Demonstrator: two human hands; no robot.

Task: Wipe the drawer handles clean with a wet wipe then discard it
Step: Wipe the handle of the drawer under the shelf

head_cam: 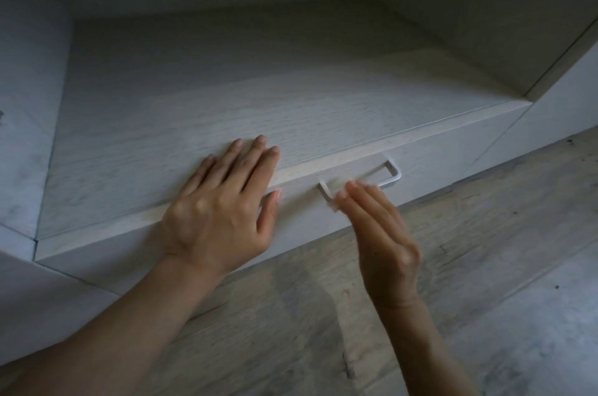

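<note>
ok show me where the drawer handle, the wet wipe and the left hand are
drawer handle (390, 180): head view, on its bare right corner.
wet wipe (334, 205): head view, on the blurred white bit at the fingertips.
left hand (223, 208): head view, on its back.

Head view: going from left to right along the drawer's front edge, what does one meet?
Left hand, flat on the cabinet top → wipe at the handle's left end, under the right hand's fingertips → handle.

The right hand's fingertips (351, 188) blur over the handle (385, 175), hiding any wet wipe.
</note>
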